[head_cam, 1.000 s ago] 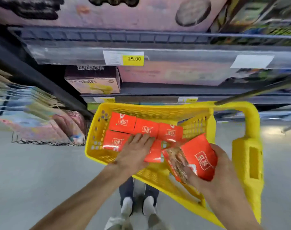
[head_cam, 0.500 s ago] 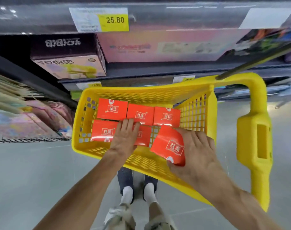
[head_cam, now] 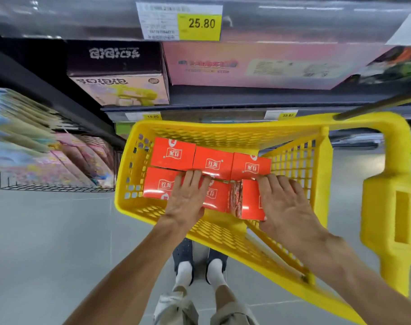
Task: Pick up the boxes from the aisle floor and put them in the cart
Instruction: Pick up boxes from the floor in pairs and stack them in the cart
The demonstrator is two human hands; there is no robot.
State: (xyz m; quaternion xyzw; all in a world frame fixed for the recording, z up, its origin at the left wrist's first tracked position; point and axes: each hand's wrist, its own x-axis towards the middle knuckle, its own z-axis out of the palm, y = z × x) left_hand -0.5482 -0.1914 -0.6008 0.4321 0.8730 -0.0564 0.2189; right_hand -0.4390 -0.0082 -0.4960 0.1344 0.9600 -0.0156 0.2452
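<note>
At far left, a wire rack [head_cam: 57,184] holds pastel packets, blurred. Above it the dark shelving [head_cam: 246,99] carries a purple toy box [head_cam: 117,73] and, to its right, a wide pink carton [head_cam: 258,66]. A yellow price tag [head_cam: 199,23] on the upper shelf edge reads 25.80.

Below stands the yellow cart [head_cam: 218,134], its basket tilted toward the viewer. Six orange boxes lie in the basket. The back row holds three, flat and edge to edge: back-left box [head_cam: 173,153], back-middle box [head_cam: 212,161], back-right box [head_cam: 250,165]. The front row begins with the front-left box [head_cam: 160,184], flat, touching the row behind.

The left hand [head_cam: 188,200] rests palm down across the seam between the front-left box and the front-middle box [head_cam: 217,198]. Its fingers are straight and held close together, pressing flat; nothing is gripped.

The front-right box [head_cam: 249,202] sits just beside the front-middle box, slightly askew, its printed side face visible at the joint. The right hand [head_cam: 286,202] lies over this box, fingers extended and slightly spread on its top, thumb at the near bottom corner. Whether the thumb hooks beneath cannot be told.

At far right rises the cart handle [head_cam: 389,207], untouched. Grey aisle floor [head_cam: 47,242] shows beneath; the person's feet in white socks [head_cam: 199,270] stand under the basket.
</note>
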